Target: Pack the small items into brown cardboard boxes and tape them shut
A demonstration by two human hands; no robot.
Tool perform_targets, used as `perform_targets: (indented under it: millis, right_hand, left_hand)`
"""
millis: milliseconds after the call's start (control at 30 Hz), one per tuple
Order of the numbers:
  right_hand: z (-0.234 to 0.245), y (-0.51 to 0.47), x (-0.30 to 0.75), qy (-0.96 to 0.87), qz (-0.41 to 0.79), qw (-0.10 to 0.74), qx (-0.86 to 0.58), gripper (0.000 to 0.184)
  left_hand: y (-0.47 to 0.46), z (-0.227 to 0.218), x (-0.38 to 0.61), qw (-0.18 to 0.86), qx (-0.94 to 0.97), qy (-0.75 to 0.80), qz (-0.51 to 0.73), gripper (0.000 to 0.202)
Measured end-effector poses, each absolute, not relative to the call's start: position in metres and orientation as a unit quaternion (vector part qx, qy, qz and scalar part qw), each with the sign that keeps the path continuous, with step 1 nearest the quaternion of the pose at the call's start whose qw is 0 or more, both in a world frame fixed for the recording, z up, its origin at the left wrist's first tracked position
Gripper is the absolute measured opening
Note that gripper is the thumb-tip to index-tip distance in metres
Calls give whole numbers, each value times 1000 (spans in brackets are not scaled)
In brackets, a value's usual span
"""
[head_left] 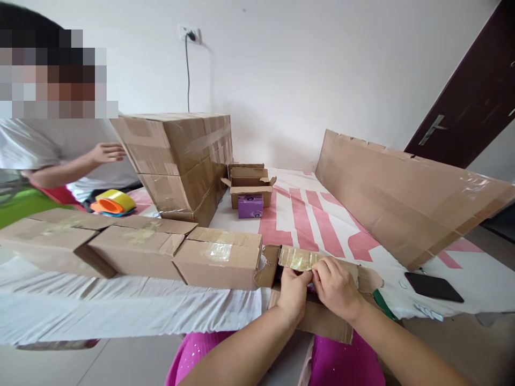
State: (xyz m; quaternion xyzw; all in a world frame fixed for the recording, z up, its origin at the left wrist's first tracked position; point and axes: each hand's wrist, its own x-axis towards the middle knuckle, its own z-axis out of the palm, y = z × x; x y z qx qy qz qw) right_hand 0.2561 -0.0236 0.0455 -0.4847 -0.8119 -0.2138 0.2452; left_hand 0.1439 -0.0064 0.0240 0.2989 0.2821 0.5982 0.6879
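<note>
A small brown cardboard box (pixel 322 319) with its flaps spread lies at the table's front edge, right in front of me. Shiny clear tape covers its far flap (pixel 298 258). My left hand (pixel 293 294) is closed, thumb and fingers pinching the near edge of that taped flap. Beside it, my right hand (pixel 335 284) also pinches the same flap, the fingertips of both hands almost touching. What lies inside the box is mostly hidden by my hands. Just to the left stands a closed, taped cardboard box (pixel 221 268).
More closed boxes (pixel 139 241) continue the row leftward. Behind them rises a tall box stack (pixel 189 161), with a person's hand (pixel 108 153) near it. An open box (pixel 251 179), purple carton (pixel 250 207), tape rolls (pixel 115 202), large cardboard panel (pixel 398 198) and phone (pixel 433 287) are also here.
</note>
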Motion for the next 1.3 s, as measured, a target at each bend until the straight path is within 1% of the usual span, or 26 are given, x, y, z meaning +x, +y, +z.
perform_targets:
  millis: [100, 167, 267, 300, 367, 433, 467, 500, 533, 567, 667, 733, 833, 933, 967, 1033, 1067, 1100, 1133, 1167, 1233, 1300]
  right_hand:
    - [41, -23, 254, -809, -218, 265, -477, 20]
    - [42, -24, 252, -813, -207, 272, -471, 21]
    - [52, -28, 259, -832, -133, 279, -461, 21]
    - [58, -30, 268, -828, -100, 295, -467, 20]
    - [66, -33, 297, -783, -59, 360, -503, 17]
    - [64, -33, 341, -682, -72, 439, -581, 20]
    - [58, -32, 364, -614, -91, 456, -638, 25]
    - [49, -32, 387, -543, -99, 445, -705, 31]
    - [36, -32, 407, -483, -95, 398, -774, 35]
    - [21, -33, 423, -457, -60, 320, -828, 36]
    - [-29, -43, 441, -455, 5, 237, -859, 28]
    - [-54, -52, 437, -461, 14, 223, -859, 26]
    - [-68, -58, 431, -466, 13, 234, -853, 25]
    - [-53, -59, 430, -443, 0, 270, -855, 36]
    - [-43, -62, 426, -433, -7, 292, -853, 40]
    - [-16, -73, 407, -430, 4, 383, -818, 45]
    - [-2, -83, 391, -435, 37, 468, -768, 44]
    - [13, -94, 372, -446, 95, 551, -699, 43]
    - [25, -106, 349, -469, 178, 581, -641, 41]
    - [36, -118, 326, -483, 261, 580, -601, 42]
    - [49, -138, 283, -459, 444, 506, -580, 46]
    - [51, -146, 252, -412, 559, 435, -574, 49]
  left_hand:
    - [-6, 25, 144, 682, 300, 276, 607, 22]
    - [-6, 24, 143, 686, 300, 276, 602, 21]
    - [-6, 22, 141, 712, 289, 285, 573, 19]
    - [-6, 22, 139, 723, 278, 294, 560, 20]
    - [-7, 21, 136, 742, 248, 314, 538, 27]
    - [-8, 21, 133, 754, 223, 324, 526, 32]
    - [-9, 21, 131, 759, 219, 322, 522, 35]
    - [-9, 21, 130, 762, 218, 320, 520, 36]
    - [-9, 20, 129, 763, 219, 317, 518, 38]
    - [-10, 19, 129, 764, 220, 316, 517, 39]
    - [-9, 18, 129, 766, 220, 320, 512, 41]
    - [-8, 17, 129, 767, 221, 321, 510, 43]
    - [-7, 18, 130, 764, 227, 309, 519, 44]
    - [-6, 19, 130, 762, 230, 294, 529, 44]
    - [-6, 20, 130, 763, 231, 292, 529, 44]
    - [-5, 21, 131, 765, 234, 291, 525, 46]
    - [-5, 21, 131, 765, 234, 289, 525, 46]
    - [-4, 21, 131, 764, 234, 286, 528, 47]
    - [-3, 22, 132, 763, 233, 283, 533, 47]
    - [-3, 22, 132, 761, 232, 279, 538, 47]
    - [-2, 21, 133, 758, 234, 270, 546, 45]
    - [-2, 20, 133, 760, 240, 261, 545, 41]
